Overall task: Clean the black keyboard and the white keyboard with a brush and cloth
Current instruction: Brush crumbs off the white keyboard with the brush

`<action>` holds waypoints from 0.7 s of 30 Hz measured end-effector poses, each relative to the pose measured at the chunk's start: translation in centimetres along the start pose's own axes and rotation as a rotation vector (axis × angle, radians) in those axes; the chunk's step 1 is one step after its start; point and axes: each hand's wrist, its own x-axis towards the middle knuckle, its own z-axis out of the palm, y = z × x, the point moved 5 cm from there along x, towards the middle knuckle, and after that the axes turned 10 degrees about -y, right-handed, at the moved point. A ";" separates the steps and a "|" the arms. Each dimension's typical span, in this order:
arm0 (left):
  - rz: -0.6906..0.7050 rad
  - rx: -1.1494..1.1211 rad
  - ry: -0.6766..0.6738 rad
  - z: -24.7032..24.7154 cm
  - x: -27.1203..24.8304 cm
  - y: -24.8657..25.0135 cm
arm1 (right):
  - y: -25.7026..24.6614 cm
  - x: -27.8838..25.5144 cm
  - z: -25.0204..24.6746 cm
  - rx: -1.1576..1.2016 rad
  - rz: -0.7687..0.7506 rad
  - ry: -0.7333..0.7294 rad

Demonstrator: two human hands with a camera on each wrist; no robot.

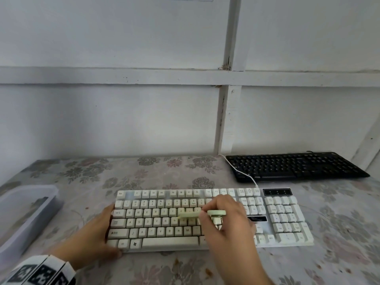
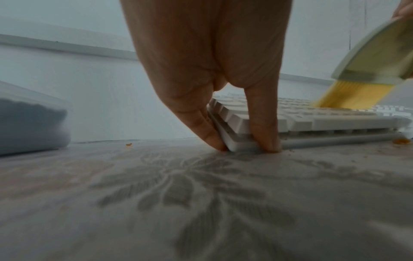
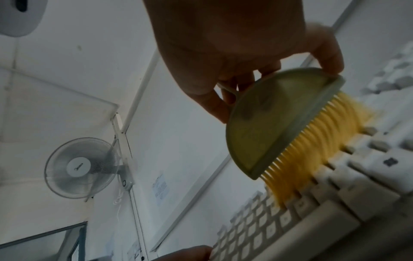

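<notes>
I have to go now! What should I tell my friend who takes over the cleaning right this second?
Left hand: grips the near-left corner of the white keyboard and steadies it.
Right hand: pinches the brush; its yellow bristles are down on the middle keys.
Black keyboard: lies at the back right of the table, no hand on it.
Plastic tub: stands at the left; I cannot tell whether the cloth is inside.
Done: brushing of the white keyboard is under way.
Left: finish brushing it, wipe it, then clean the black keyboard.

Plain home room: flowered tablecloth (image 1: pixel 144 173), white panelled wall (image 1: pixel 102 110), wall-mounted fan (image 3: pixel 81 167)
</notes>
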 end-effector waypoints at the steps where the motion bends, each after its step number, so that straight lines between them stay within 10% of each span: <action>1: -0.003 0.004 -0.003 0.1 0.0 0.0 | -0.2 0.0 -0.1 -0.012 -0.010 0.002; 21: -0.002 -0.100 -0.027 0.3 0.3 -0.9 | 4.4 -0.4 -4.6 0.171 -0.085 0.127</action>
